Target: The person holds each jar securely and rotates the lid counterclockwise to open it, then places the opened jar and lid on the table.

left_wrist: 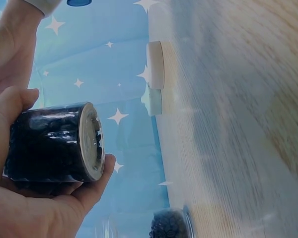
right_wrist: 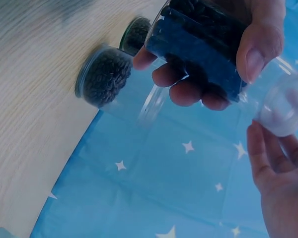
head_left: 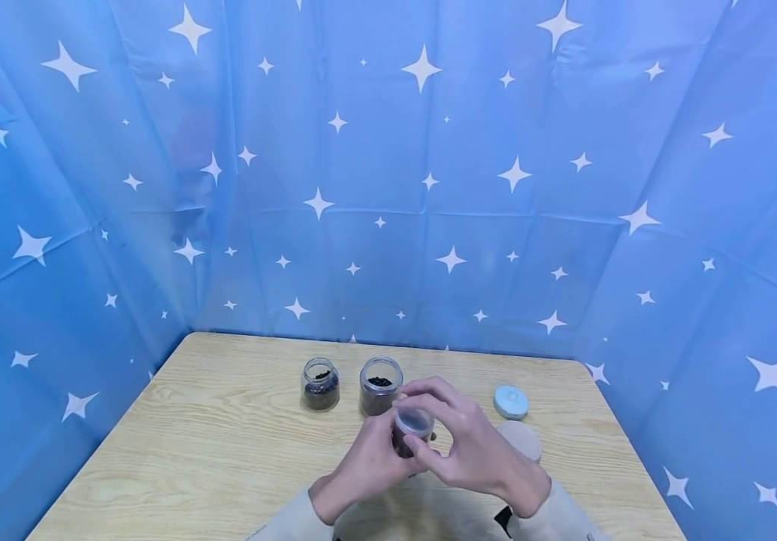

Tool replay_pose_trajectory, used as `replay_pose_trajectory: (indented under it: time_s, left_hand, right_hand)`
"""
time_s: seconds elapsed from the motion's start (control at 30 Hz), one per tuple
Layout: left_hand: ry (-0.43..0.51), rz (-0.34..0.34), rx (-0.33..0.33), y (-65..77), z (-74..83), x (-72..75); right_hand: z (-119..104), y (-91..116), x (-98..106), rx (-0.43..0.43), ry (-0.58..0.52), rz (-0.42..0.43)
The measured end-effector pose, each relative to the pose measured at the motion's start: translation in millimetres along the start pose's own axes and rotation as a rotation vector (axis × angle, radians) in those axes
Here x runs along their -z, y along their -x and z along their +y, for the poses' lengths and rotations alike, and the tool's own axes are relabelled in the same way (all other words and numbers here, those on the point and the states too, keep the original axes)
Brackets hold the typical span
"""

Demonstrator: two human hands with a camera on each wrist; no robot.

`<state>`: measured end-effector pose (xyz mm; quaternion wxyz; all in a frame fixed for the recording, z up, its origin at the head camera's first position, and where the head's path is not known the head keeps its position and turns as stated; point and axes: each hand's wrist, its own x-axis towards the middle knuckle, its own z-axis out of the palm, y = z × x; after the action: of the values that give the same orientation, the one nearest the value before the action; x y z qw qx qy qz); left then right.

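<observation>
My left hand grips a clear glass jar filled with dark seeds or beans, raised above the table; its base shows in the left wrist view. At the jar's mouth sits a translucent cap. The thumb and fingers of my right hand pinch around that cap's rim. Just beyond the hands stands an open glass jar partly filled with dark seeds. Left of it is a smaller open jar, holding similar dark contents.
A light blue lid lies on the wooden table to the right. Beside it, partly behind my right hand, is a pale round lid. A blue curtain with white stars hangs behind the table.
</observation>
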<state>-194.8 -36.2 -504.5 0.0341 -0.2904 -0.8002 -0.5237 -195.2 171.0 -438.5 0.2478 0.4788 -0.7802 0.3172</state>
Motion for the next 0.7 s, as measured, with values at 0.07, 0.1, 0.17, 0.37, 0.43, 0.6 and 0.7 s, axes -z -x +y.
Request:
replay_pose_trajectory:
  time_s: [0.07, 0.1, 0.17, 0.37, 0.43, 0.6, 0.7]
  left_hand:
    - [0.023, -0.006, 0.007, -0.6, -0.5, 0.1]
    - [0.038, -0.011, 0.012, -0.9, -0.8, 0.1]
    - [0.063, -0.016, 0.019, -1.6, -1.5, 0.3]
    - [0.074, 0.002, 0.022, -2.3, -2.6, 1.4]
    - [0.069, 0.005, 0.019, -2.1, -3.4, 2.1]
    - [0.056, 0.007, 0.019, -1.9, -5.2, 3.7]
    - [0.048, 0.014, 0.020, -2.2, -5.8, 4.4]
  right_hand:
    - [-1.1, 0.9, 0.4, -0.007, 0.032, 0.002]
    - [-2.3, 1.3, 0.7, -0.014, 0.053, 0.004]
    - [-4.5, 2.2, 0.5, -0.018, 0.100, 0.015]
    - [-11.7, 4.6, -1.2, -0.026, 0.203, 0.049]
    - [-12.8, 5.2, -1.7, -0.026, 0.225, 0.058]
    - [-13.2, 6.5, -2.1, -0.020, 0.244, 0.070]
    - [-13.2, 7.0, -1.7, -0.017, 0.240, 0.070]
